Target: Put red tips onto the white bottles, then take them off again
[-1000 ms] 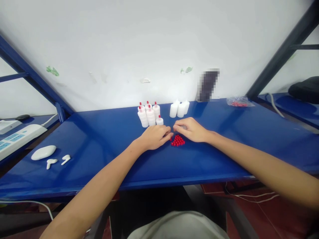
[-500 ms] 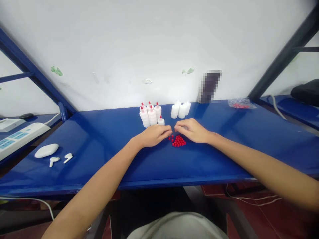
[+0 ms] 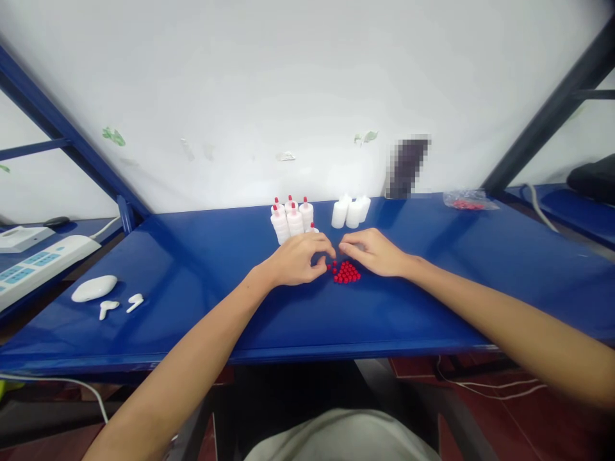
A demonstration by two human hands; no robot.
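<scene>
My left hand (image 3: 303, 258) is over the table just left of a tight cluster of small red caps (image 3: 348, 274). Its thumb and fingers are parted, with a few loose red caps (image 3: 334, 270) close to the tips. My right hand (image 3: 375, 252) rests at the cluster's far right side, its thumb and index finger pinched together; anything between them is hidden. Behind my left hand stand several white bottles with red tips (image 3: 294, 223), one partly covered by that hand. Several plain white bottles (image 3: 354, 213) without red tips stand behind my right hand.
A blue table (image 3: 202, 256) runs along a white wall. On its left lie a white earbud case (image 3: 94, 289) and two earbuds (image 3: 136, 301). A clear bag with red pieces (image 3: 469, 201) lies at the back right. A power strip (image 3: 33, 272) is far left.
My left thumb and fingers have spread apart, after being closed near the caps. A few red caps now show loose left of the cluster. My right hand has stayed nearly still.
</scene>
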